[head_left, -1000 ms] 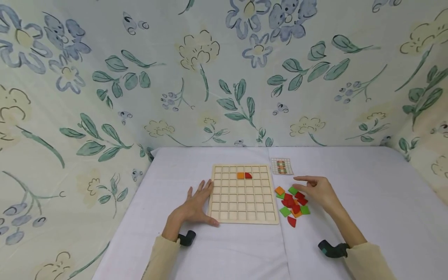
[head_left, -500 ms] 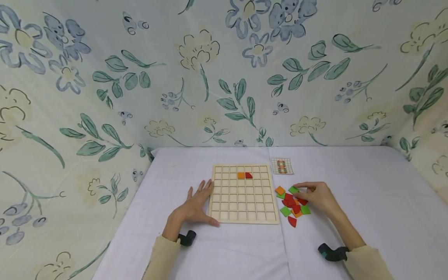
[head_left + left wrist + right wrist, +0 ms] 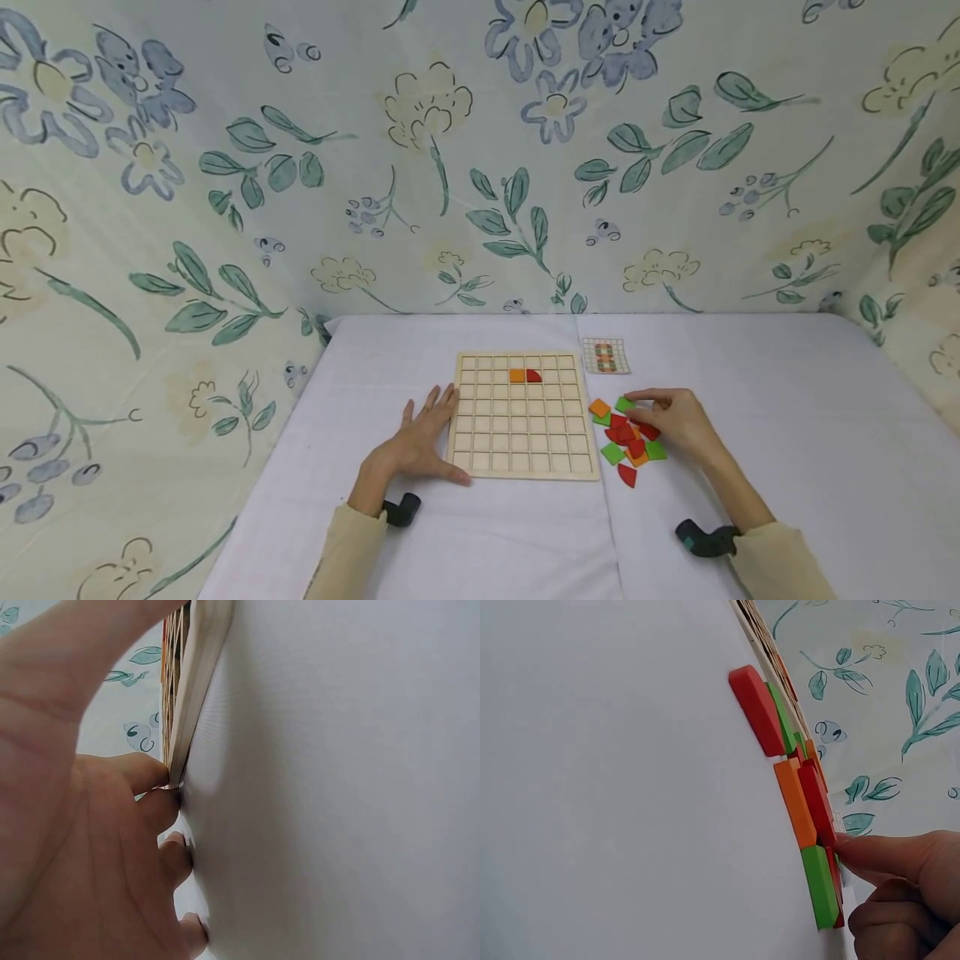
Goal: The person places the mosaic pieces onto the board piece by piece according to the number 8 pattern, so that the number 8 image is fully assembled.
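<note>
My left hand [image 3: 414, 446] lies with its fingers spread at the left edge of a wooden grid board [image 3: 517, 469]. In the left wrist view its thumb and fingertips meet the board's side [image 3: 196, 682]. An orange square tile [image 3: 517, 376] and a red quarter-round tile [image 3: 533, 377] sit side by side in an upper row. To the right of the board, my right hand [image 3: 678, 421] pinches a green square tile [image 3: 624, 404] between thumb and index finger at the far side of the tile pile. The right wrist view mostly hides that tile behind the thumb [image 3: 877, 851].
Red, green and orange tiles [image 3: 621, 434] lie heaped right of the board, one red quarter-round tile [image 3: 627, 476] nearest me. A small printed pattern card [image 3: 606, 356] lies behind the pile. A floral curtain [image 3: 480, 167] rises behind the white-covered table [image 3: 480, 550].
My right hand has come down to the pile, its index finger and thumb closing around the green tile. That tile has shifted slightly left. The left hand stays in place.
</note>
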Available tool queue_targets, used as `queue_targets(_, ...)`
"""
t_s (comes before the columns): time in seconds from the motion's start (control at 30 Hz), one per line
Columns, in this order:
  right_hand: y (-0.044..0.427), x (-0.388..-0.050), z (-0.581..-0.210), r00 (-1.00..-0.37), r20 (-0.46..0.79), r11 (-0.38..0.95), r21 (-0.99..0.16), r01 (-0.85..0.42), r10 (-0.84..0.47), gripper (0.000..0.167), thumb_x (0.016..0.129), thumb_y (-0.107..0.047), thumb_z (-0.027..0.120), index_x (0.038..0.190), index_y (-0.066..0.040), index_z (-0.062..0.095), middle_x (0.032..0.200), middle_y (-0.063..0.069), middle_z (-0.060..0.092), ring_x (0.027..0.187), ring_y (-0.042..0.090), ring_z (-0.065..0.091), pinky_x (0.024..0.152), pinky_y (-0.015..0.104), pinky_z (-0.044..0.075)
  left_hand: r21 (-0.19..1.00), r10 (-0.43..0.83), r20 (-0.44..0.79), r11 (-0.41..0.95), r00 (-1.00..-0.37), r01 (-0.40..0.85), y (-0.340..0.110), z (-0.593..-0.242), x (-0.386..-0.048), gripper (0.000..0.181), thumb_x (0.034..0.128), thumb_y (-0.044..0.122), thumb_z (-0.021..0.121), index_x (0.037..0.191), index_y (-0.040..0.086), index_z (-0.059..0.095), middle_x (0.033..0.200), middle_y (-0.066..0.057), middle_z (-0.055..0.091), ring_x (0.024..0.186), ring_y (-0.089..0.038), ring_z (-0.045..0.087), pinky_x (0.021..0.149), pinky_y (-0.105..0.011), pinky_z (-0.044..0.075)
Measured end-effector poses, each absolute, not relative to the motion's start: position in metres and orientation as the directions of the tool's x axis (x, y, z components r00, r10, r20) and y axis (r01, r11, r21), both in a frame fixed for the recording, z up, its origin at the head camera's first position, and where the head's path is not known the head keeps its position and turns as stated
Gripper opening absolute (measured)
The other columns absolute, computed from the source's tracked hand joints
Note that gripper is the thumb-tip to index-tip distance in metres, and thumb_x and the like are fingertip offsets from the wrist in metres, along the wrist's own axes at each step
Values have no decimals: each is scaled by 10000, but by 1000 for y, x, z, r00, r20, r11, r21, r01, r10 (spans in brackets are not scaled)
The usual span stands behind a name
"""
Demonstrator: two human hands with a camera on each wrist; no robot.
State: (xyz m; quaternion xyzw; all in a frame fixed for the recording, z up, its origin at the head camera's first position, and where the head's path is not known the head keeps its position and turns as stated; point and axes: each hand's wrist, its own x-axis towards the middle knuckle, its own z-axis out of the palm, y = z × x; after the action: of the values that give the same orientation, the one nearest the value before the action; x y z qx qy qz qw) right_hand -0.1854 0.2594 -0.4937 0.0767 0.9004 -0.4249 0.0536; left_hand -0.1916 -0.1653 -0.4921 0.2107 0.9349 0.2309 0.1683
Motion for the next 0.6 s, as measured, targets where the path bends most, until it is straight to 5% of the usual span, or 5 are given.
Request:
queue_targets(0.4, 267, -187, -495, -981, -142, 647, -738, 192, 130, 404, 936, -290, 765, 1239, -24, 741, 633, 5, 429, 730, 196, 445, 544, 261, 336, 503, 474, -213, 803, -854, 320, -165, -491, -191, 1412, 666, 576, 931, 1673, 88, 70, 1765, -78, 12, 1637, -328, -64, 1266, -688, -77)
queue_targets(0.6, 265, -188, -496, -981, -122, 654, -732, 190, 149, 437, 924, -297, 782, 1257, -19, 728, 618, 9, 434, 636, 189, 443, 499, 257, 325, 503, 476, -208, 801, -854, 324, -166, -492, -192, 1416, 663, 583, 930, 1674, 93, 68, 1765, -78, 13, 1638, -324, -64, 1267, -687, -76)
